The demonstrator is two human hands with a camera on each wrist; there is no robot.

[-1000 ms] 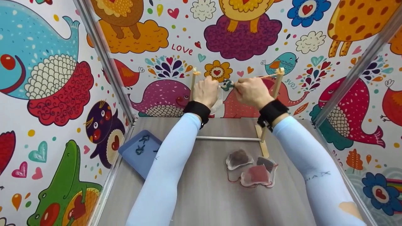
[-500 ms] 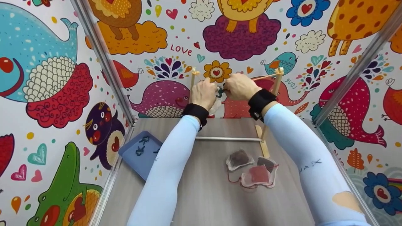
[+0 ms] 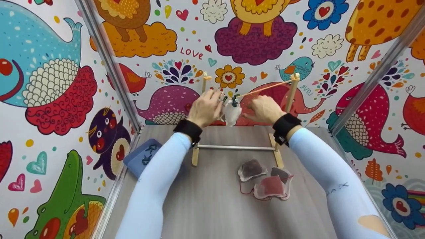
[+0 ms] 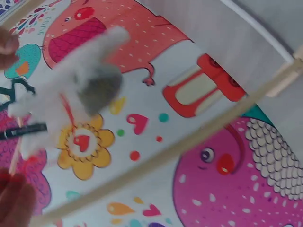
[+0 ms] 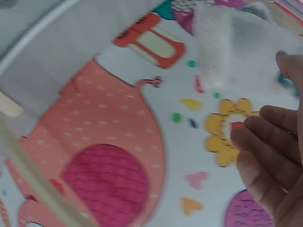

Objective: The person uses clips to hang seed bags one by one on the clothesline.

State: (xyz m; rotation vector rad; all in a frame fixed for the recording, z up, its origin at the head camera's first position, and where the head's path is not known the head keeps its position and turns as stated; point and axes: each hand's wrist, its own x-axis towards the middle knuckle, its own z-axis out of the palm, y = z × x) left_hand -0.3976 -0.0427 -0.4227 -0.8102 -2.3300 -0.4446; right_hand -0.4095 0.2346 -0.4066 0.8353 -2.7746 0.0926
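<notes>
A white mesh pouch hangs from an orange cord strung between two wooden posts. A dark green clip grips its top, and a second dark clip shows in the left wrist view. My left hand is just left of the pouch, fingers extended beside it. My right hand holds nothing; it is to the right of the pouch, below the cord. In the right wrist view its fingers are loosely bent, apart from the pouch.
A blue tray with several dark green clips is on the left, partly behind my left sleeve. Three filled mesh pouches lie on the table at right. The stand's metal crossbar runs low between its wooden feet.
Both hands have come away from the clip at the cord, the left toward the left, the right down and to the right. The pouch now hangs in plain sight.
</notes>
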